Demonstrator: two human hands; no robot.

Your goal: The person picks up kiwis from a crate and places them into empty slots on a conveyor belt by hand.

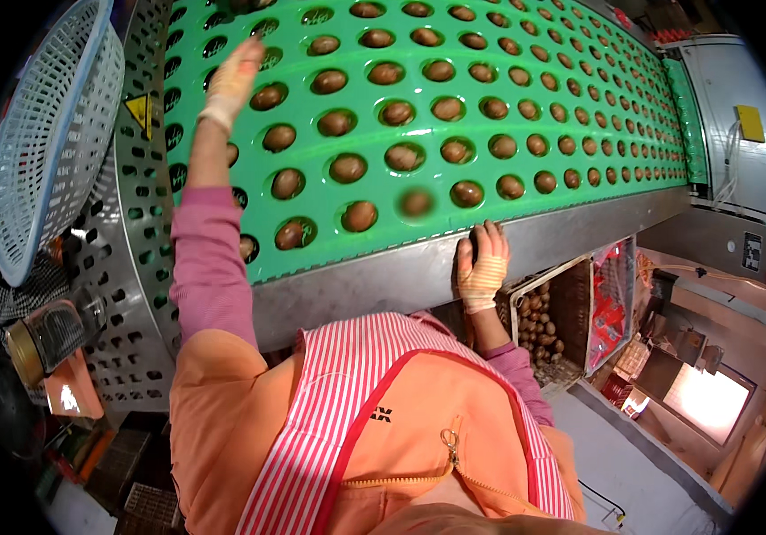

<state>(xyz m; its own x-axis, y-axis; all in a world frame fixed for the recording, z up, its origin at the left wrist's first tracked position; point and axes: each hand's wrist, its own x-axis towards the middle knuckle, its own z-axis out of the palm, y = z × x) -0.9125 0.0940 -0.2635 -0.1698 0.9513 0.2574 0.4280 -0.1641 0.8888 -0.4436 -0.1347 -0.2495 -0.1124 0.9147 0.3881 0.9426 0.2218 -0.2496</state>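
Note:
A green sheet (383,230) with rows of oval pockets stretches across a metal machine, and most pockets hold one glossy brown egg (348,167). My left hand (233,82), in a pale thin glove, reaches over the sheet's left part with its fingers stretched out, close to pockets without eggs. My right hand (483,267), gloved alike, rests at the metal front rail (365,299), its thumb apart from the fingers. A dark patch shows between them; what it is I cannot tell. A blurred brown egg (416,203) appears over the nearest row, left of my right hand.
At the left hangs a pale blue plastic basket (53,125) beside a perforated metal panel (138,330). A crate (568,276) with many brown eggs stands below the rail, right of my right hand. Beyond the sheet's right end is a grey metal housing (730,98).

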